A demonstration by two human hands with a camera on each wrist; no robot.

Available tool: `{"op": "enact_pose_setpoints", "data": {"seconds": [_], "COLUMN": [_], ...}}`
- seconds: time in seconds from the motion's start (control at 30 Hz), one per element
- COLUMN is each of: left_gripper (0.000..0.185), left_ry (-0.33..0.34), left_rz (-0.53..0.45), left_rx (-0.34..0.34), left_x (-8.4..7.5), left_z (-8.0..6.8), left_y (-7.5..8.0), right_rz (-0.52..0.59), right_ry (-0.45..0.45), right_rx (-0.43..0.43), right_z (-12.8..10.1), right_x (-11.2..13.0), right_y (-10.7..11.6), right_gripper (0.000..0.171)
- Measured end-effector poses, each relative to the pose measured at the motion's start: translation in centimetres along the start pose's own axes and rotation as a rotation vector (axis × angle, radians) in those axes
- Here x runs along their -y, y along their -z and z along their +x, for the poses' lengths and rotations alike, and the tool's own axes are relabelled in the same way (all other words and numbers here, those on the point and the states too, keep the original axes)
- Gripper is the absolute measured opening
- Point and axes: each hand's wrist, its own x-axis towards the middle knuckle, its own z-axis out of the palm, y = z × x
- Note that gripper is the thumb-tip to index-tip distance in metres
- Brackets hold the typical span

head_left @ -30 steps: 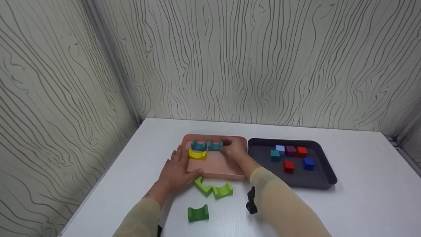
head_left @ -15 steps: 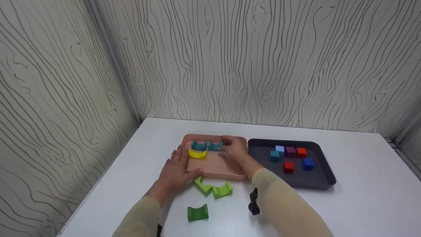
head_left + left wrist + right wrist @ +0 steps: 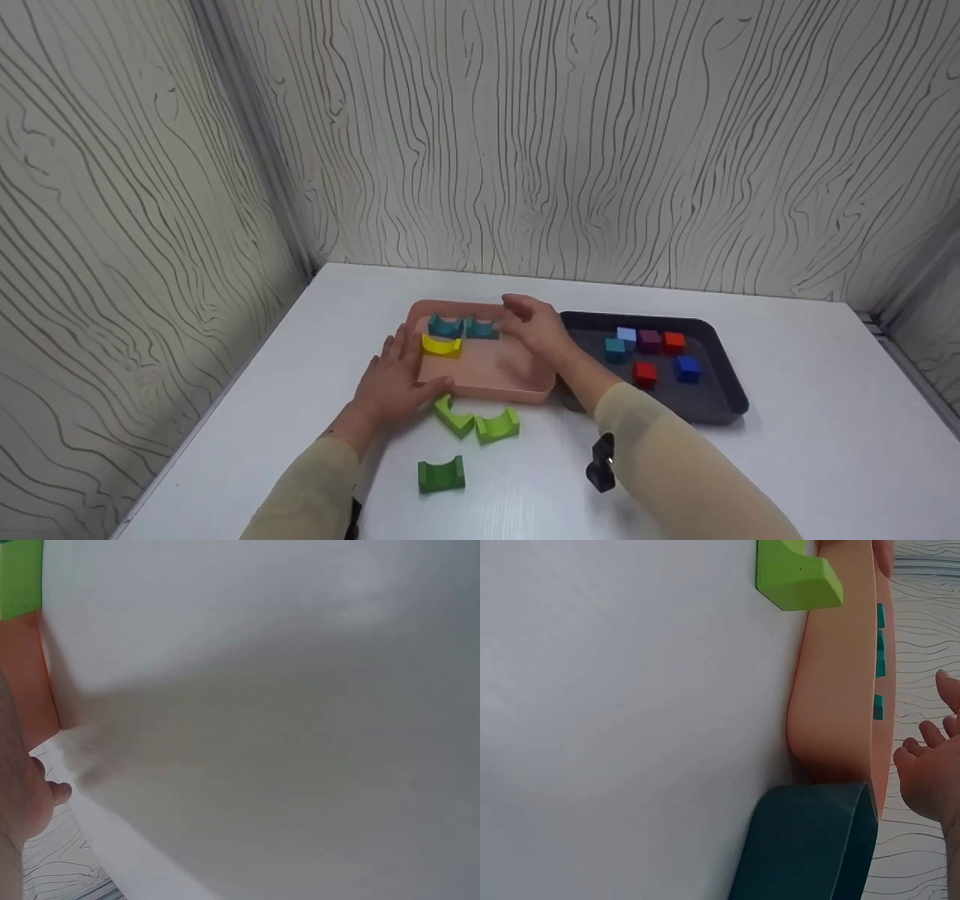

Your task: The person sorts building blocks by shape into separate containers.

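Over the pink tray [image 3: 517,388] my right hand [image 3: 536,328] hovered, fingers loosely spread and relaxed, holding nothing. Two teal arch blocks sat side by side at the tray's far edge: first teal arch [image 3: 445,326], second teal arch [image 3: 481,328]. The second one lay just beside my right fingertips [image 3: 514,304], on their left, not touching as far as I could tell. One yellow arch block [image 3: 441,345] lay in the tray, just nearer than the first teal one. My left hand [image 3: 391,380] rested flat against the tray's left rim, fingers straight, thumb along the near corner, gripping nothing. Three green arch blocks lay on the white table [image 3: 810,420] in front of the tray: one light green [image 3: 453,416] right by my left thumb, another light green [image 3: 497,425] beside it, one darker green [image 3: 441,475] nearer to me. Right of the pink tray stood one dark tray [image 3: 724,409] touching it, with six cubes: light blue [image 3: 626,334], purple [image 3: 649,341], orange-red [image 3: 673,343], teal [image 3: 615,349], red [image 3: 643,373], blue [image 3: 685,368].
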Motion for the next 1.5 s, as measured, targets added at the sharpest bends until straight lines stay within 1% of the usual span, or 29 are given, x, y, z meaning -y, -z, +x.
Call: {"op": "enact_pose_setpoints", "data": {"seconds": [0.17,0.33,0.4,0.5,0.67,0.83,0.93,1.13,1.37,1.5], "left_gripper": [0.116,0.117,0.118,0.117,0.116,0.115,0.115,0.115,0.115,0.114], "left_ry": [-0.008,0.009,0.014,0.005,0.007,0.003,-0.006,-0.022,-0.013,-0.018], "left_rz": [-0.007,-0.012,-0.016,-0.027,-0.034,-0.036,-0.03,-0.013,-0.018,-0.016], "left_rx": [-0.008,-0.001,0.004,0.007,0.014,0.01,0.004,-0.006,-0.003,-0.007], "left_x": [-0.1,0.0,0.0,-0.1,0.1,0.1,0.0,-0.1,-0.1,-0.1], "left_z": [0.1,0.1,0.1,0.0,-0.1,-0.1,0.0,-0.2,-0.1,0.0], "left_y": [0.2,0.3,0.2,-0.1,-0.1,0.0,0.0,0.0,0.0,0.0], "right_rz": [0.018,0.036,0.036,0.05,0.116,0.124,0.14,0.212,0.261,0.274], "right_ry": [-0.001,-0.014,-0.009,0.017,0.045,0.06,0.072,0.1,0.066,0.068], "right_rx": [0.008,0.018,0.02,0.033,0.072,0.103,0.137,0.228,0.302,0.333], "right_z": [-1.2,-2.1,-2.6,-3.5,-4.8,-6.1,-7.0,-9.1,-11.8,-13.0], "right_x": [0.6,1.0,1.0,1.2,1.9,2.3,2.5,2.9,2.8,2.7], "right_y": [0.9,1.4,1.6,1.9,1.8,1.5,1.3,0.7,0.1,-0.4], "right_gripper": [0.06,0.063,0.065,0.066,0.068,0.069,0.07,0.078,0.08,0.078]}}
